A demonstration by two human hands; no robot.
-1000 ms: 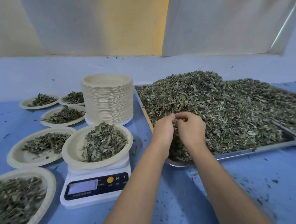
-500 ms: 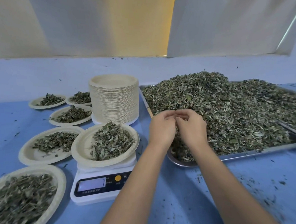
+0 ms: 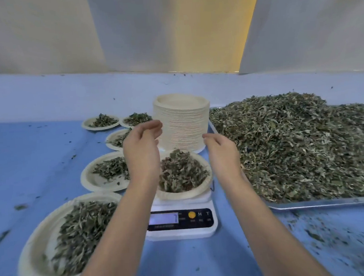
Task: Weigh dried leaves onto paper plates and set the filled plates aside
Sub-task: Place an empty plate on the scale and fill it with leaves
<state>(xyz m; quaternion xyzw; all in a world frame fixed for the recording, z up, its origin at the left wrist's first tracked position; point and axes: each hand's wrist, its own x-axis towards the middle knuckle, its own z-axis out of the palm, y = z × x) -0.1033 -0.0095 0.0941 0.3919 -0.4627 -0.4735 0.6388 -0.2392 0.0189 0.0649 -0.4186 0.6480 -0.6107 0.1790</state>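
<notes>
A paper plate (image 3: 198, 190) heaped with dried leaves sits on the white digital scale (image 3: 182, 224), whose display shows 7. My left hand (image 3: 142, 149) hovers over the plate's left side, fingers loosely curved and holding nothing. Over the plate's right side hangs my right hand (image 3: 220, 150), fingers relaxed and also holding nothing. A big heap of dried leaves (image 3: 302, 144) fills the metal tray (image 3: 323, 203) at the right. Behind the scale stands a tall stack of blank paper plates (image 3: 182, 122).
Several filled plates lie left of the scale: a large near one (image 3: 35, 266), a middle one (image 3: 93, 182), one partly behind my left hand (image 3: 112, 140), and two at the back (image 3: 100, 122), (image 3: 136, 119). Leaf crumbs dot the blue tabletop (image 3: 38, 160).
Both hands left the leaf heap on the tray, moved left and now hover apart over the plate on the scale. The camera view shifted left.
</notes>
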